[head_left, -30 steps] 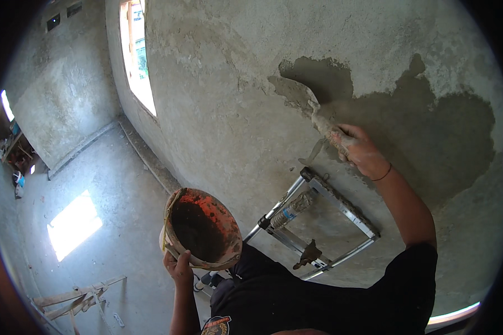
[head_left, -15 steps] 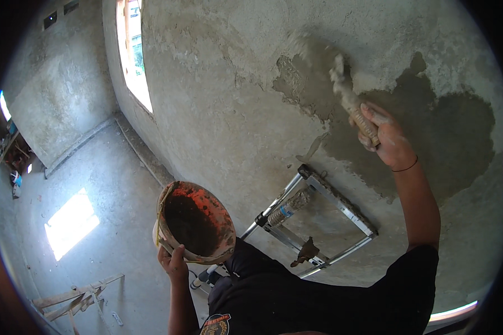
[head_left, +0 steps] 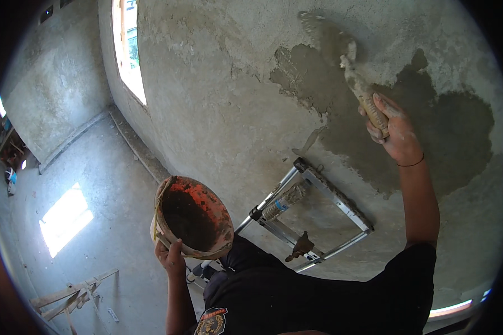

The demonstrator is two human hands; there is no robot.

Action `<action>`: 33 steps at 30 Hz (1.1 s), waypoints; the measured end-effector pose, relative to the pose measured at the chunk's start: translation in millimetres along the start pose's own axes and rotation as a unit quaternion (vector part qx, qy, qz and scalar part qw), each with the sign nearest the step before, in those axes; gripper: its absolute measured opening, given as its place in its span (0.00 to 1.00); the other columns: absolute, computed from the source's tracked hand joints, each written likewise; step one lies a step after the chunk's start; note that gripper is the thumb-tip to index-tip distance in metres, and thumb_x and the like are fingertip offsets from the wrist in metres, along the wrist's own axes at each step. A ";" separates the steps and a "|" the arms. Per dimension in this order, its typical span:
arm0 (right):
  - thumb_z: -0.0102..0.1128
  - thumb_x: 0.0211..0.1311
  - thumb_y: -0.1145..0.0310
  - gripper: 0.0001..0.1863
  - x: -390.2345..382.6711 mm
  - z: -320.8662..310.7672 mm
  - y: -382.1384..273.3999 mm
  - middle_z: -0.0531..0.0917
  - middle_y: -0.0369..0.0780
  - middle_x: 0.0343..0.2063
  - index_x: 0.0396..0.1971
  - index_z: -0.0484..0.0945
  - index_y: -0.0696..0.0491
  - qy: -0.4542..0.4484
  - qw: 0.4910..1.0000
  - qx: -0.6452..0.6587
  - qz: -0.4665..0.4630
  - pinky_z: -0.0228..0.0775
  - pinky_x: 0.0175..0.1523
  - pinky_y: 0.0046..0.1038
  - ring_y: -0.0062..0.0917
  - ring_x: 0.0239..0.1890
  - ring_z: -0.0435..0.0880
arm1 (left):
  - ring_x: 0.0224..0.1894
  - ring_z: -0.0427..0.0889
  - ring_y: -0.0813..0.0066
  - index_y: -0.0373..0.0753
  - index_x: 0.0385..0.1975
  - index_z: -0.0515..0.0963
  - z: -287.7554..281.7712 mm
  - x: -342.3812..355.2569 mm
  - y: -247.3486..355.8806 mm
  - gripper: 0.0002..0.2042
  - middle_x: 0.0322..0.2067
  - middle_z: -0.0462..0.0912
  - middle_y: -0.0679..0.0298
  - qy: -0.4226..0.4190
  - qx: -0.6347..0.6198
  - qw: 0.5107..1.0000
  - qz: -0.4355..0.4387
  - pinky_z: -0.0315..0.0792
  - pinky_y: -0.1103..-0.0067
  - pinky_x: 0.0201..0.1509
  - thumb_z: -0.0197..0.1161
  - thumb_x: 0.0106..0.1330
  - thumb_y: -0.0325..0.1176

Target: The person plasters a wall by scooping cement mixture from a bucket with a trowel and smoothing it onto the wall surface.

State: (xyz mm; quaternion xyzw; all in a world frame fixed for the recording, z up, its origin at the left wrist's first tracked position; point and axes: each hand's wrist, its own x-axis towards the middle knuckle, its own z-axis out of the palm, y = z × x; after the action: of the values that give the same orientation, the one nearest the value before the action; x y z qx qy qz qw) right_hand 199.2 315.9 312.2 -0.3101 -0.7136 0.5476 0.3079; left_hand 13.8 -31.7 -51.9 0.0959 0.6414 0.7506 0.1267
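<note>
My right hand [head_left: 395, 127] is closed round the handle of a mortar-smeared trowel [head_left: 359, 89]. Its blade, somewhat blurred, lies against or close to the wall at the upper end of a dark patch of wet mortar [head_left: 369, 134]. At waist height my left hand [head_left: 171, 258] grips the rim of a bucket [head_left: 224, 237], fingers outside and thumb over the edge. The bucket is tilted, its inner wall orange-red and crusted, with dark grey mortar [head_left: 190, 220] inside.
Below the wet patch a metal ladder [head_left: 335, 202] stands by the wall, with a plastic bottle [head_left: 283, 204] and a brown scrap [head_left: 300, 247] on it. A window opening [head_left: 127, 50] is at upper left. A wooden sawhorse [head_left: 75, 293] stands on the floor at lower left.
The trowel's blade has swept up and its handle has shifted slightly right and down with my right hand. My left hand still holds the bucket.
</note>
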 end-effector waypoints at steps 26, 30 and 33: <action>0.47 0.69 0.58 0.15 13.1 -33.1 50.1 0.76 0.38 0.24 0.40 0.72 0.57 -0.040 0.992 -0.020 0.115 0.51 0.13 0.17 0.14 0.12 0.66 | 0.30 0.75 0.70 0.30 0.27 0.76 3.4 -6.9 -2.4 0.10 0.26 0.77 0.61 0.037 -0.011 0.999 0.015 0.68 0.76 0.37 0.57 0.48 0.31; 0.47 0.69 0.58 0.16 9.1 -40.4 25.0 0.77 0.38 0.24 0.41 0.72 0.58 -0.015 0.997 -0.015 0.077 0.51 0.13 0.16 0.13 0.12 0.65 | 0.30 0.75 0.70 0.30 0.27 0.76 -0.2 -9.1 -2.8 0.11 0.26 0.77 0.60 0.040 0.021 0.999 0.011 0.68 0.76 0.38 0.57 0.48 0.31; 0.47 0.69 0.58 0.17 3.3 -46.1 9.6 0.77 0.38 0.25 0.42 0.72 0.58 -0.010 1.000 0.021 0.013 0.51 0.12 0.16 0.12 0.12 0.65 | 0.29 0.75 0.70 0.30 0.28 0.76 -2.6 -9.1 -2.0 0.11 0.26 0.77 0.60 0.036 0.006 0.999 0.001 0.69 0.76 0.37 0.57 0.48 0.31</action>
State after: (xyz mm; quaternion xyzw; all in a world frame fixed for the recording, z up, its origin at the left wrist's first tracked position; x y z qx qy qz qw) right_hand 234.0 347.7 312.9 -0.3074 -0.7006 0.5697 0.3003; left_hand 21.8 -36.7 -54.1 0.0699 0.6496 0.7502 0.1018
